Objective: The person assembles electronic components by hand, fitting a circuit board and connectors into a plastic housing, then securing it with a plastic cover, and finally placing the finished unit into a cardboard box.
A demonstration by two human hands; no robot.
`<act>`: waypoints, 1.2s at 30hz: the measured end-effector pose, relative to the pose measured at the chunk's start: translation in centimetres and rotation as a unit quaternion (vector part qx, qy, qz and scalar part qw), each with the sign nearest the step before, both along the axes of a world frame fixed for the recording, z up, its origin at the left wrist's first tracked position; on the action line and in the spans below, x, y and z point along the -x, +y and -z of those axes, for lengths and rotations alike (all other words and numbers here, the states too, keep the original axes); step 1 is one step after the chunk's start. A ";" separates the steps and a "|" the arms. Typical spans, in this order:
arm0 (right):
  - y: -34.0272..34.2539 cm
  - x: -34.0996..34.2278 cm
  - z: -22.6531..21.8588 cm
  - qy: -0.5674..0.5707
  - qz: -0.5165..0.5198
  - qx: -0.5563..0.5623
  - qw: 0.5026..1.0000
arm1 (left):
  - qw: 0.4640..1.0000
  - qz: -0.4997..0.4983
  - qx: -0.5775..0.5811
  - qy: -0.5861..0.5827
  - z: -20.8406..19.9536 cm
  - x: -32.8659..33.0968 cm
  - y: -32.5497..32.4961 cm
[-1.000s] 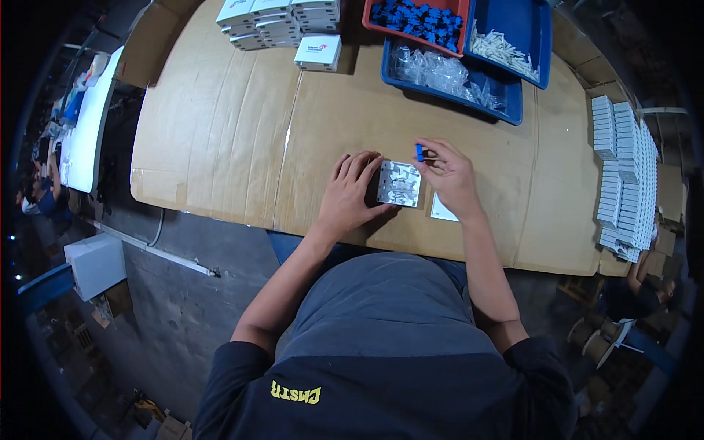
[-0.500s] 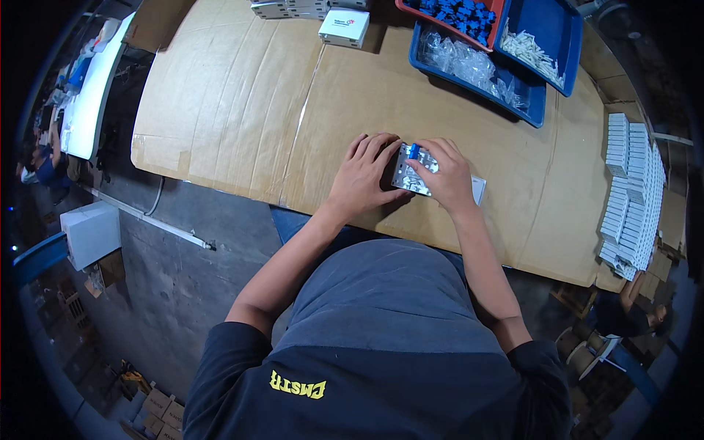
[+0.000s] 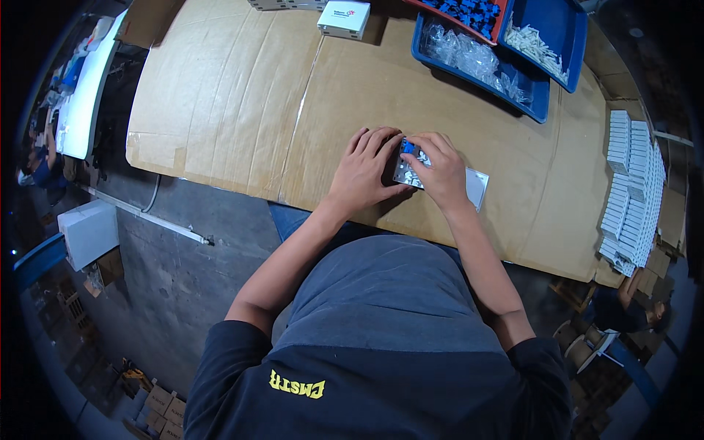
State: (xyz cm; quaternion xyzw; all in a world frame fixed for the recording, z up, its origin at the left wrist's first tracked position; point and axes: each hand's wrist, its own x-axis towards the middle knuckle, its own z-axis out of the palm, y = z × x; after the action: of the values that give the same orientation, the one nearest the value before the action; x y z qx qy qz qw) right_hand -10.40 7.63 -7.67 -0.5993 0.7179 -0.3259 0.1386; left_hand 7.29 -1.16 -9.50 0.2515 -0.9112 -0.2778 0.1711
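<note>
On the cardboard-covered table a small open white box (image 3: 401, 174) lies in front of me, with small white pieces inside. My left hand (image 3: 364, 170) is closed round its left side, thumb at the near edge and fingers at the far edge. My right hand (image 3: 441, 170) reaches over the box from the right, its thumb and fingers pinching a small blue plastic piece (image 3: 408, 147) at the far left of the box. That hand hides the box's right part. A flat white panel (image 3: 477, 188) shows beside the right wrist; whether it joins the box I cannot tell.
At the far right stand a blue tray of clear plastic pieces (image 3: 458, 55), a red tray of blue parts (image 3: 469, 16) and a blue tray of white sticks (image 3: 539, 51). White boxes (image 3: 345, 18) sit at the far edge; stacked white boxes (image 3: 629, 191) line the right. People work at both sides.
My right hand has shifted slightly left with the blue piece, which sits lower and more to the left over the box. More of the white panel shows. The left hand has hardly moved.
</note>
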 end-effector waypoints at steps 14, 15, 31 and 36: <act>-0.2 0.1 0.6 0.006 -0.004 0.016 1.000 | 1.000 -0.004 -0.008 0.008 0.2 -0.1 -0.1; -0.2 0.0 0.5 0.013 -0.007 0.018 1.000 | 1.000 -0.003 -0.007 0.009 0.3 -0.1 -0.1; 2.8 -0.8 -1.1 0.155 -0.065 -0.115 0.979 | 1.000 0.002 -0.013 0.004 0.3 0.0 0.0; 6.4 4.1 -3.7 0.047 -0.009 -0.118 0.992 | 0.999 -0.029 -0.021 0.033 0.4 0.0 0.3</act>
State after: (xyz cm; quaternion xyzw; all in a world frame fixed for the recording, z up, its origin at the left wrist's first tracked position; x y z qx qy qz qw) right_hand -14.47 14.04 -4.00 -0.5998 0.7518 -0.2093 0.1769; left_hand 7.26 -0.88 -9.92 0.2718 -0.8914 -0.3004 0.2035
